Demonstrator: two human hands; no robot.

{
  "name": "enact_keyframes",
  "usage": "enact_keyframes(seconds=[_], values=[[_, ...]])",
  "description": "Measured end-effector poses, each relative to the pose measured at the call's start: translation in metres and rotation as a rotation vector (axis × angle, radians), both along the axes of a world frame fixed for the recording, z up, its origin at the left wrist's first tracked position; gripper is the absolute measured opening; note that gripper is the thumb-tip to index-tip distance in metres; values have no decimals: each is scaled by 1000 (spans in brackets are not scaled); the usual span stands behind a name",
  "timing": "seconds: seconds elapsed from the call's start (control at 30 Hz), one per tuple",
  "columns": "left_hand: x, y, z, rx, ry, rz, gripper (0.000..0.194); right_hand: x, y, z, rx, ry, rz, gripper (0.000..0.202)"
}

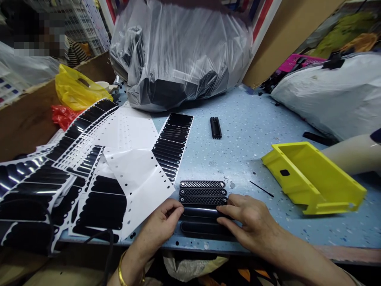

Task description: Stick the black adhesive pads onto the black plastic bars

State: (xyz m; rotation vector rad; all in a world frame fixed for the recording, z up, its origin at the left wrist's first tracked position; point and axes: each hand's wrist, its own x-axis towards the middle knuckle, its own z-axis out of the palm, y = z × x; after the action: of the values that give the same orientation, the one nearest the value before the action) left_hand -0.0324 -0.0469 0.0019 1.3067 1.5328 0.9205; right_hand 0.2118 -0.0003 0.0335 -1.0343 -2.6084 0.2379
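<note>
Near the front edge of the table lies a column of long black parts. The upper ones, such as the patterned part [202, 184], have a diamond texture and a small round spot at each end. Below them are a smooth glossy black strip [198, 212] and another smooth black strip [199, 227]. My left hand [163, 218] is closed in a pinch at the left end of the glossy strip; what it pinches is too small to make out. The fingers of my right hand [244, 216] are apart and touch the right end of the glossy strip.
Sheets of black stickers [171, 145] and a white backing sheet [139, 182] cover the left. A small black part [216, 128] lies further back. A yellow bin [315, 178] stands right, a large plastic bag [184, 51] behind. A person [76, 53] is at back left.
</note>
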Motion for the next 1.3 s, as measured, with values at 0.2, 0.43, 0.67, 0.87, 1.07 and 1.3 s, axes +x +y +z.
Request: enact_keyframes(seconds=[0.2,0.43,0.67,0.87,1.07,1.3], values=[[4,1,-1,0,5,54,24,2,-2,-5,2,4,-23,11],[14,-3,5,-47,76,115,29,4,-1,-7,-40,-5,-28,12],[20,-4,-3,-37,124,144,27,5,1,-5,-90,22,-15,11],[15,-3,-8,-32,92,108,27,17,-1,-23,-207,211,-30,18],[16,-3,-6,-33,75,108,27,18,-3,-23,-306,217,-81,21],[15,-3,-9,-27,92,121,29,18,-7,-15,-334,240,-62,26]])
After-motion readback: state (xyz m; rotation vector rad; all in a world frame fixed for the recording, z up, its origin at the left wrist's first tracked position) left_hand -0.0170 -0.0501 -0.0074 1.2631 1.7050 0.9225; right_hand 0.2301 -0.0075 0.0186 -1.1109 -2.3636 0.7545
